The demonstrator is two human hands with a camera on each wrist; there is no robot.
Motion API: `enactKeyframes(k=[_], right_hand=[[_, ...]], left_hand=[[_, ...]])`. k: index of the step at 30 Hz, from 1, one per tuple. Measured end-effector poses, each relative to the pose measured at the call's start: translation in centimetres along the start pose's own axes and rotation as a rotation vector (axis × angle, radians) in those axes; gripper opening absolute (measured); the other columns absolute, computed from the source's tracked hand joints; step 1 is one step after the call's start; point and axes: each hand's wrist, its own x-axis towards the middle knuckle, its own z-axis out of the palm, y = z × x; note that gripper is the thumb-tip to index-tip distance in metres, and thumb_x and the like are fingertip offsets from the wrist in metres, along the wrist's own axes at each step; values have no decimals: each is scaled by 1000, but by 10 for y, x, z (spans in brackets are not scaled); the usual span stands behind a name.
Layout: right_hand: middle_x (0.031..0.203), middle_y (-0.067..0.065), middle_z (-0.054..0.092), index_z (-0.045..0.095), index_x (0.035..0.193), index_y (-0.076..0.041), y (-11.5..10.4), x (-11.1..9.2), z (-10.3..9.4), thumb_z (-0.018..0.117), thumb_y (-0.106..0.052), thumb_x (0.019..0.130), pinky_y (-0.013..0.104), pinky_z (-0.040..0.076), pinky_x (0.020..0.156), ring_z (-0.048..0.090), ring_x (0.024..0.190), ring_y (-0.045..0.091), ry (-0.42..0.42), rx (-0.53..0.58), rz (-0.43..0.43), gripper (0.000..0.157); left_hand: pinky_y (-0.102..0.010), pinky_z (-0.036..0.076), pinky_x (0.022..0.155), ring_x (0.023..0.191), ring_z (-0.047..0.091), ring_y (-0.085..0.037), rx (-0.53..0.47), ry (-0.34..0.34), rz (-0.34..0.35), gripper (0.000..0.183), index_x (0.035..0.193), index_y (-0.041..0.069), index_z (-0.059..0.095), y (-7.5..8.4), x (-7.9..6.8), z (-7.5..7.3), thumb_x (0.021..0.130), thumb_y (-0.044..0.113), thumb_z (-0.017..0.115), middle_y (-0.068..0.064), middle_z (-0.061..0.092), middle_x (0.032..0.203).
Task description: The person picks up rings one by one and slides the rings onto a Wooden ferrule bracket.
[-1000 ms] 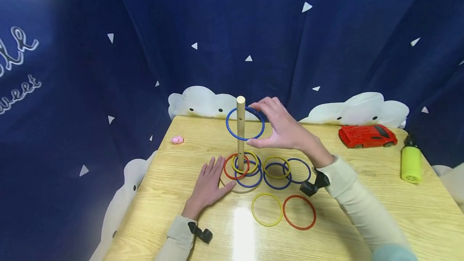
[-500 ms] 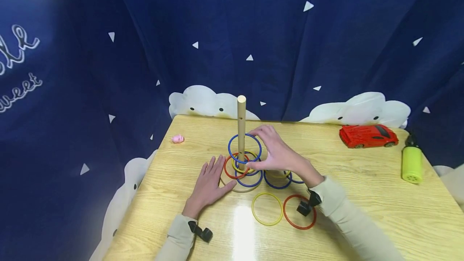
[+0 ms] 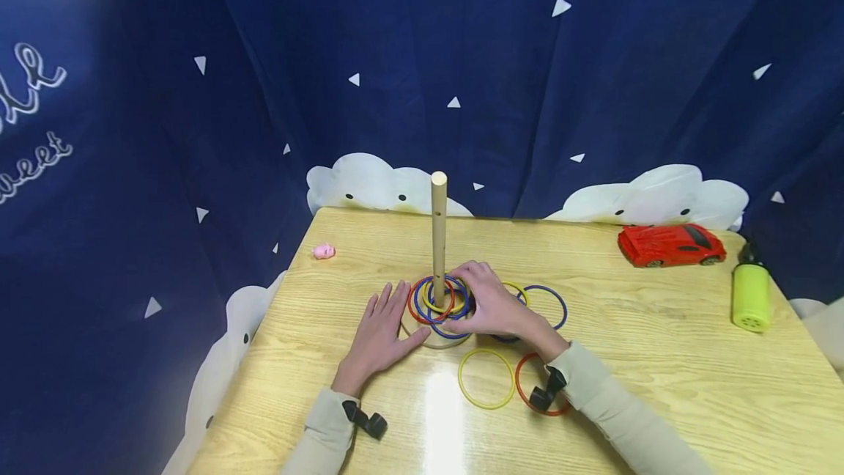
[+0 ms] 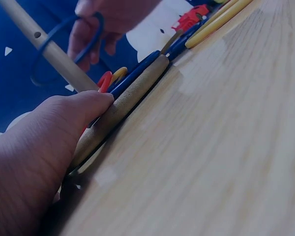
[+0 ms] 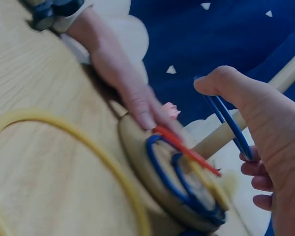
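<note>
My right hand (image 3: 488, 304) pinches a blue ring (image 5: 231, 123) between thumb and fingers. That ring encircles the upright wooden peg (image 3: 439, 233), low down, just over the rings piled at its foot. Among the pile are a red ring (image 5: 187, 150), a yellow ring (image 5: 206, 179) and blue rings (image 5: 160, 167), lying around the peg on the round wooden base (image 3: 443, 344). The red one is tilted. My left hand (image 3: 379, 343) rests flat at the left edge of the base, fingers straight, its thumb (image 4: 96, 102) against the rim.
A yellow ring (image 3: 486, 407) and a red ring (image 3: 517, 376) lie in front; a blue ring (image 3: 565, 306) and others, partly behind my right hand, lie right of the base. Farther off are a red toy car (image 3: 672, 245), a lime-green bottle (image 3: 750, 297) and a small pink toy (image 3: 324, 251).
My right hand has come down along the peg with the blue ring, from near its top to just above the base. The left hand has stayed in place.
</note>
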Motion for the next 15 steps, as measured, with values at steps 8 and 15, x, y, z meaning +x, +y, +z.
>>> enactKeyframes(k=[8,15], right_hand=[[136,7,54,58,143,-10,4,-6,23,84,-68,70,51,43,106,47,126,27,-16,-70,-1,97],[146,11,50,52,150,-7,5,-14,19,82,-68,74,55,40,108,44,133,31,2,-77,15,103]], left_hand=[[-51,11,130,161,15,-32,28,-2,23,102,169,11,18,-1,0,0,95,75,48,-7,23,173],[-51,13,129,161,15,-33,37,-2,30,104,168,9,18,-2,0,0,93,73,53,-7,22,174]])
